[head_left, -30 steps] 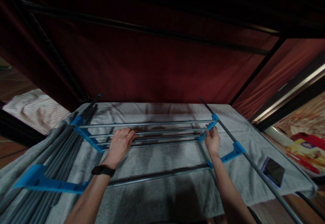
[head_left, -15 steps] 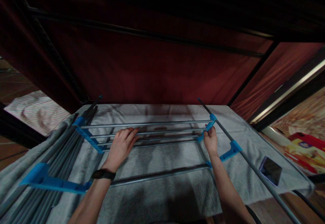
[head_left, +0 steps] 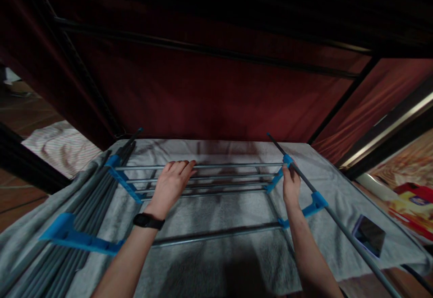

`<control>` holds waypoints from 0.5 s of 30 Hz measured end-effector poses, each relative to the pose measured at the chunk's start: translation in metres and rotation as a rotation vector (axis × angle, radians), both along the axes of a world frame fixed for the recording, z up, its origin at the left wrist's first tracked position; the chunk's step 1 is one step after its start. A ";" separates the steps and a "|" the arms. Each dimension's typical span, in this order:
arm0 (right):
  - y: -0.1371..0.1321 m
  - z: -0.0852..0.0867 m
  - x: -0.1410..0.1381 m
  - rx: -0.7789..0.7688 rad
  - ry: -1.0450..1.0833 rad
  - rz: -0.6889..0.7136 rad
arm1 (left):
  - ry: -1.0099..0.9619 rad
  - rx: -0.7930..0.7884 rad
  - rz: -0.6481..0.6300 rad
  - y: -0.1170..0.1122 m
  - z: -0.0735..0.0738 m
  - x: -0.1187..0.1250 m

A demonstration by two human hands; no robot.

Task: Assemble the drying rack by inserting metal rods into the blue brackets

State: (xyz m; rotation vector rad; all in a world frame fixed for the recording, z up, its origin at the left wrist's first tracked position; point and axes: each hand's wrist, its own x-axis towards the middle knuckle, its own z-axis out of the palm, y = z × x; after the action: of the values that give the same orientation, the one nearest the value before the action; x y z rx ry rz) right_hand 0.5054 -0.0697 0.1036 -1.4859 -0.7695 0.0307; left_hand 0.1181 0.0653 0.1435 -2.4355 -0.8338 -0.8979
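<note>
Four far rods (head_left: 233, 166) are fitted, tubes (head_left: 96, 199) left loose; one rod's clasped by left hand (head_left: 171, 185), right hand's (head_left: 291, 187) finger closure can't be told.

A rack frame (head_left: 352, 236) of grey tubes and blue brackets is resting on pale cloth (head_left: 216, 266). Four thin crossbars (head_left: 237, 166) are spanning the far left bracket (head_left: 125, 180) and far right bracket (head_left: 275, 180). One near crossbar (head_left: 219, 234) is running between the near left bracket (head_left: 77, 236) and near right bracket (head_left: 309, 206). The left hand (head_left: 171, 185) is lying over the topmost crossbar; the right hand (head_left: 291, 187) is gripping the far right bracket near its top.
</note>
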 end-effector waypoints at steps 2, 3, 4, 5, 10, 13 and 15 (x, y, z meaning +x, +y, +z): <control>-0.001 0.003 0.001 -0.034 -0.014 -0.011 | 0.042 -0.031 0.023 0.006 -0.002 0.000; -0.001 0.003 0.003 -0.049 -0.014 -0.034 | 0.059 -0.051 0.030 0.007 -0.003 0.000; 0.000 0.002 0.005 -0.060 -0.011 -0.066 | 0.071 -0.074 0.031 0.008 -0.003 0.000; 0.001 0.000 0.008 -0.073 -0.004 -0.098 | 0.080 -0.098 0.030 0.008 -0.004 0.001; 0.008 -0.018 0.023 -0.070 0.023 -0.199 | 0.071 -0.131 0.035 0.006 -0.003 0.002; 0.006 -0.022 0.027 -0.080 -0.015 -0.206 | 0.066 -0.140 0.040 0.004 -0.002 0.003; 0.004 -0.022 0.027 -0.104 -0.048 -0.225 | 0.066 -0.149 0.044 0.003 -0.002 0.004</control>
State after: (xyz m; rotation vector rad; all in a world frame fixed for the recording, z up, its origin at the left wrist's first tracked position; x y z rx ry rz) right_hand 0.5327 -0.0653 0.0819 -1.6699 -0.6436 -0.1372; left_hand 0.1218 0.0681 0.1413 -2.5475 -0.9579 -0.7602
